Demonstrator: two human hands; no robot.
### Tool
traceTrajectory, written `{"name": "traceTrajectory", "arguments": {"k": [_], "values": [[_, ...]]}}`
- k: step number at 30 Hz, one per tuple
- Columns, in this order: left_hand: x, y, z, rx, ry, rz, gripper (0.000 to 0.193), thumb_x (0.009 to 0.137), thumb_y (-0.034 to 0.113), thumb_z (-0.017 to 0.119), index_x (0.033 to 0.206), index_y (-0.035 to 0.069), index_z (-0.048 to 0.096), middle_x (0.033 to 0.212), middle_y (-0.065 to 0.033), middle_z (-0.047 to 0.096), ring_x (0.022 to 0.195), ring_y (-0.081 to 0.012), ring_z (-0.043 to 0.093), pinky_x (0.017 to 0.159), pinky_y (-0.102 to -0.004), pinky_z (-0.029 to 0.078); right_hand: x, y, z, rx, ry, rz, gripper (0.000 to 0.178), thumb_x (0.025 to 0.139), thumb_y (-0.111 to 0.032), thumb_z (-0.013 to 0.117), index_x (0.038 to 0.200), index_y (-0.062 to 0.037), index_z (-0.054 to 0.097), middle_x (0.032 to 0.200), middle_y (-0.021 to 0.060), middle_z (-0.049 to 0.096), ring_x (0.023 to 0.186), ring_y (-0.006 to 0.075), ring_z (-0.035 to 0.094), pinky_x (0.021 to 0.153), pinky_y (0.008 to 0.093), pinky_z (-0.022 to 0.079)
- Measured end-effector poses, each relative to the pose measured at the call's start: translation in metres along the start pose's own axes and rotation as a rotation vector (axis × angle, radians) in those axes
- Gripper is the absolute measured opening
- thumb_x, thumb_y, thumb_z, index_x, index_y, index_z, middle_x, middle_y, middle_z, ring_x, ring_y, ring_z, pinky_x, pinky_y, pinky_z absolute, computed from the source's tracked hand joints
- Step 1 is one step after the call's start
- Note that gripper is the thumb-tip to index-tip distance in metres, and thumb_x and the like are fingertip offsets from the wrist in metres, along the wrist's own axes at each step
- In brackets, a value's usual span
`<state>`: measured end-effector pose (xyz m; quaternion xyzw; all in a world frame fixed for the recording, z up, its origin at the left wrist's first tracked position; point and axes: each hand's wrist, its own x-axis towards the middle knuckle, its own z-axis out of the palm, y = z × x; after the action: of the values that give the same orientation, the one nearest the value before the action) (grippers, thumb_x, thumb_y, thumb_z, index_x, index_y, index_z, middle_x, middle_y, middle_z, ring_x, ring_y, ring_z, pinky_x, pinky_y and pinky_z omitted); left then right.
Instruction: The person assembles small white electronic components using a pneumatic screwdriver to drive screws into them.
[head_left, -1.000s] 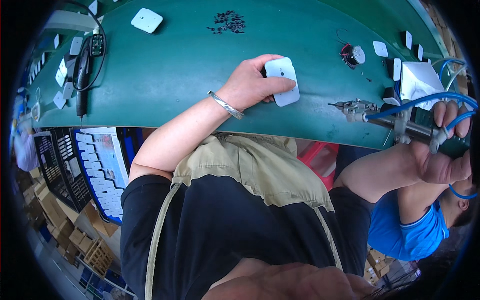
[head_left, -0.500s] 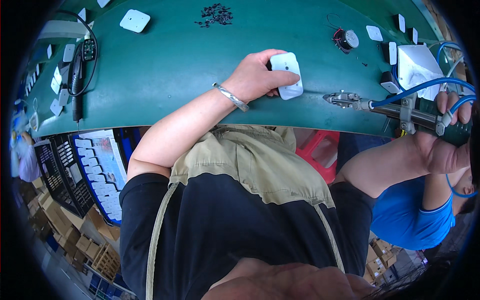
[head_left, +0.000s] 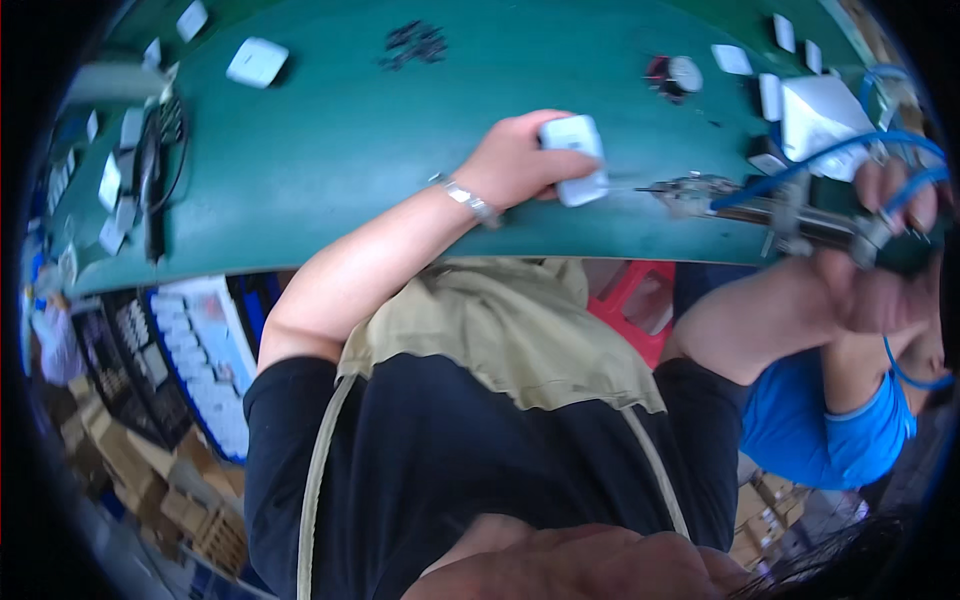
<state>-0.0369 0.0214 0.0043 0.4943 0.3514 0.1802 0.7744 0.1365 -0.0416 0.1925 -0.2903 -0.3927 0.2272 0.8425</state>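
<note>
My left hand (head_left: 521, 163) is closed around a white rounded-rectangular plastic housing (head_left: 573, 132) with a dark side, held over the table. Its thumb lies across the white face. At the right, my right hand (head_left: 868, 298) grips a metal air tool (head_left: 745, 207) that has blue hoses joined to it. The tool lies sideways, and its thin tip points left, close to the housing's edge. Blur hides whether the tip touches the housing.
The green table (head_left: 330, 150) bears a pile of small black screws (head_left: 413, 45), a round wired speaker-like part (head_left: 684, 75), a white housing (head_left: 258, 62) and a black pen-shaped tool (head_left: 153, 190). A blue hose (head_left: 840, 150) arches at right. A person in blue (head_left: 820, 420) sits right.
My right hand has brought the air tool slightly left, so its tip is nearer the housing. The housing in my left hand has barely moved. The whole view has shifted a little and blurred.
</note>
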Motion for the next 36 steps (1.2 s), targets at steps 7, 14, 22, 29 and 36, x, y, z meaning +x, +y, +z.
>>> {"name": "traceTrajectory", "arguments": {"k": [7,14,22,29,36], "values": [[-0.019,-0.016,-0.026,-0.072,0.127,-0.008,0.038,0.073,0.009,0.062,0.109,0.002,0.052,0.08,-0.0027,0.059,0.061,-0.0088,0.055,0.043,-0.0196,0.04,-0.017,0.022,-0.024,-0.043,-0.159,0.126,0.029,0.076,-0.005,0.063,0.1,0.0033,0.048,0.067,0.0047,0.054,0.054,0.0113,0.053,0.049,0.0235,0.044],[-0.011,-0.023,-0.038,-0.154,0.071,0.07,0.033,0.074,0.006,0.062,0.106,0.004,0.053,0.077,-0.0012,0.058,0.06,-0.0082,0.057,0.042,-0.0186,0.042,-0.016,0.006,-0.035,-0.243,-0.222,0.059,0.038,0.079,-0.015,0.06,0.108,0.0021,0.042,0.069,0.0094,0.052,0.055,0.0154,0.052,0.05,0.0294,0.044],[-0.009,-0.022,-0.039,-0.217,0.043,0.078,0.033,0.075,0.005,0.06,0.107,0.005,0.052,0.075,-0.0005,0.057,0.061,-0.0083,0.057,0.043,-0.0191,0.043,-0.013,0.004,-0.037,-0.211,-0.202,0.033,0.04,0.079,-0.016,0.06,0.109,0.0021,0.041,0.071,0.009,0.053,0.057,0.0152,0.054,0.05,0.0276,0.045],[-0.018,-0.024,-0.038,-0.15,0.032,0.087,0.036,0.073,0.005,0.062,0.107,0.004,0.052,0.077,-0.0009,0.057,0.064,-0.009,0.057,0.048,-0.0202,0.045,-0.012,0.017,-0.039,-0.22,-0.194,0.047,0.039,0.08,-0.015,0.059,0.11,0.0008,0.04,0.073,0.0088,0.053,0.058,0.0155,0.053,0.052,0.028,0.045],[-0.004,-0.021,-0.027,-0.059,-0.023,0.101,0.038,0.072,0.009,0.065,0.108,0.004,0.054,0.086,-0.002,0.059,0.073,-0.0087,0.056,0.056,-0.0213,0.045,0.0,0.003,-0.049,0.013,-0.272,0.163,0.031,0.087,-0.021,0.049,0.11,-0.0023,0.042,0.077,0.008,0.054,0.066,0.015,0.053,0.057,0.027,0.044]]}}
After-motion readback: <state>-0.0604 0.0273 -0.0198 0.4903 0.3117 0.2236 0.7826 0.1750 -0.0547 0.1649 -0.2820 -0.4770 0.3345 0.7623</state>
